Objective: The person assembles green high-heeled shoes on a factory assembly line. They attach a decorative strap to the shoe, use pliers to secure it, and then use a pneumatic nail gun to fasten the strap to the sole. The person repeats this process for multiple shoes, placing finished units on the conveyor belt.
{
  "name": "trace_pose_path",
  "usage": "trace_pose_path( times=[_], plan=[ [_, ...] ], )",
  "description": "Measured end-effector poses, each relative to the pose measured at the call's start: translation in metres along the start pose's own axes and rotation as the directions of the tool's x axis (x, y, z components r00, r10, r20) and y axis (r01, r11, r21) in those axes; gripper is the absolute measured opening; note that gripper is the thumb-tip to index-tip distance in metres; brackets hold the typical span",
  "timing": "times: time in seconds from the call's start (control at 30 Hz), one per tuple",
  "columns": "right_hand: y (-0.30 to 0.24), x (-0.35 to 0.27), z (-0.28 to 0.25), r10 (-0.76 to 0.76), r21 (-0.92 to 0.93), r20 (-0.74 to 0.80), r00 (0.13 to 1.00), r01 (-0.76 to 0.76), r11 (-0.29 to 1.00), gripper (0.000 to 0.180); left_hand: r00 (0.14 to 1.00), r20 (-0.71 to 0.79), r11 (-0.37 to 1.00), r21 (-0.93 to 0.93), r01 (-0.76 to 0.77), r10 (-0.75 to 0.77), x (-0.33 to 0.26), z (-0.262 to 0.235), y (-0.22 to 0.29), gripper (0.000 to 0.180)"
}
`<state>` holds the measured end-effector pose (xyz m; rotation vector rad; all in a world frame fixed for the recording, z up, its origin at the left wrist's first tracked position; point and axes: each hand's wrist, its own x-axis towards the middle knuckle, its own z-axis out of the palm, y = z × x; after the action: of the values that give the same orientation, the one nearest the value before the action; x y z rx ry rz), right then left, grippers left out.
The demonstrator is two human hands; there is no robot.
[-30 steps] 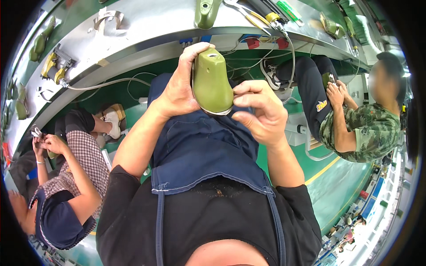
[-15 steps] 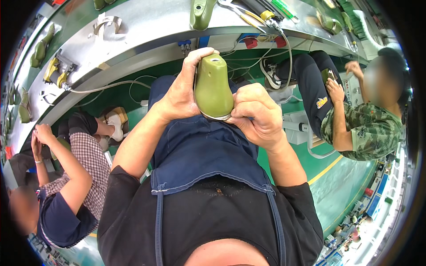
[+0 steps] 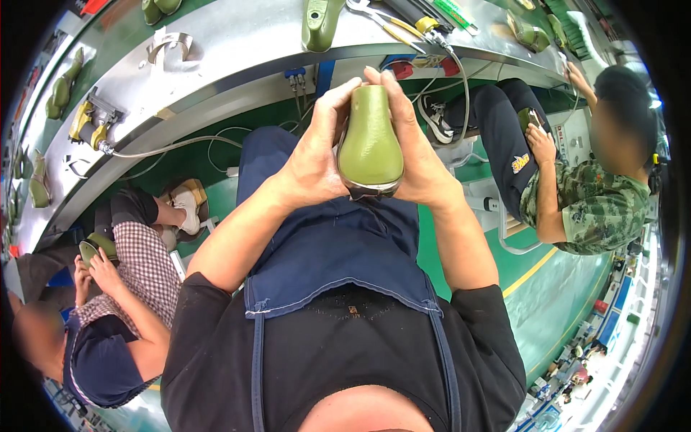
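Observation:
Between my two hands, above my lap, is a green shoe last [image 3: 371,147] with its rounded heel end toward me and a dark and metallic rim along its lower edge. My left hand [image 3: 317,155] is wrapped along its left side. Against its right side lies my right hand [image 3: 421,158], with fingertips showing beyond the far end of the last. The last's far side and underside are hidden. Another green shoe last [image 3: 321,25] stands on the bench ahead.
The metal bench [image 3: 237,68] curves across in front. On it are pliers [image 3: 389,25], a yellow and black tool [image 3: 90,126] with a hose, and a metal band [image 3: 170,47]. Co-workers sit at left, holding a green last [image 3: 93,248], and at right in a camouflage shirt [image 3: 597,209].
The shoe last has turned and tilted, so its top hole no longer shows. My right hand has gone from pinching the lower edge to lying along the side.

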<state>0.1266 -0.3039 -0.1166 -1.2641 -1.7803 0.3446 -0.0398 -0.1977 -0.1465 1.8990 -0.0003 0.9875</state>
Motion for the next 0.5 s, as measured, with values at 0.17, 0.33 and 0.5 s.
trace_pose_path(
  times=[0.17, 0.33, 0.5],
  plan=[
    [0.01, -0.006, 0.003, 0.029, -0.169, -0.183, 0.983, -0.061, 0.984, 0.134, 0.999, 0.019, 0.996, -0.076, 0.046, -0.044, 0.004, -0.005, 0.005, 0.097],
    [0.008, -0.017, -0.013, 0.128, -0.062, -0.257, 0.958, -0.149, 0.987, 0.133, 0.989, 0.006, 0.987, -0.068, -0.144, 0.145, 0.003, -0.019, 0.019, 0.062],
    [0.005, -0.018, -0.021, -0.027, -0.239, -0.153, 0.988, -0.01, 0.971, 0.135, 0.974, -0.09, 0.977, -0.046, -0.21, 0.206, -0.004, -0.008, 0.031, 0.036]
  ],
)
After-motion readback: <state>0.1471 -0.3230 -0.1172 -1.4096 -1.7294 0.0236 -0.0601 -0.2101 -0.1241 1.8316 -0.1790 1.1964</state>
